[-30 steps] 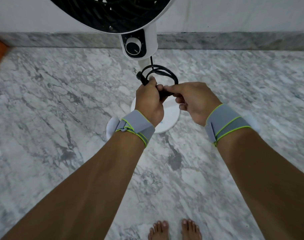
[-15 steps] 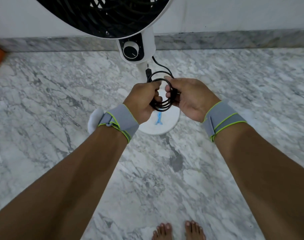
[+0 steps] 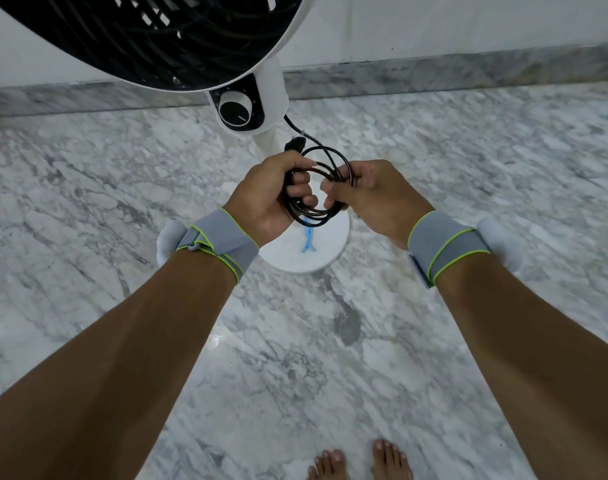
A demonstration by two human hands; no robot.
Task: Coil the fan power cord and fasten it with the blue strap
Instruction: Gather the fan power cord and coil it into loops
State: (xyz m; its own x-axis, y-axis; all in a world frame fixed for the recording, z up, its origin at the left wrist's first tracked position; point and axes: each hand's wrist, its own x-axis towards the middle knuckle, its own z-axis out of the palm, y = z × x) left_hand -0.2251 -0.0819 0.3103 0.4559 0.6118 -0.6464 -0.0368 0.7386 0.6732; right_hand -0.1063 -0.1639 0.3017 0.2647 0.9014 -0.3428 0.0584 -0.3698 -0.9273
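Left hand (image 3: 266,195) and right hand (image 3: 372,192) both grip the coiled black cord (image 3: 316,213). Blue strap (image 3: 307,239) lies on the fan base (image 3: 330,251), its top end hidden behind the coil.

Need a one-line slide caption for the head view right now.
Both hands, left hand and right hand, grip the coiled cord; blue strap hangs beneath.

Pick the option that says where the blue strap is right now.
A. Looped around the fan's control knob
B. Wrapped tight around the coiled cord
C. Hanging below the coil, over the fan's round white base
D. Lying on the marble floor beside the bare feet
C. The blue strap dangles beneath the black coiled cord, which the left hand and right hand grip, and shows against the round white base; it does not yet wrap the coil.
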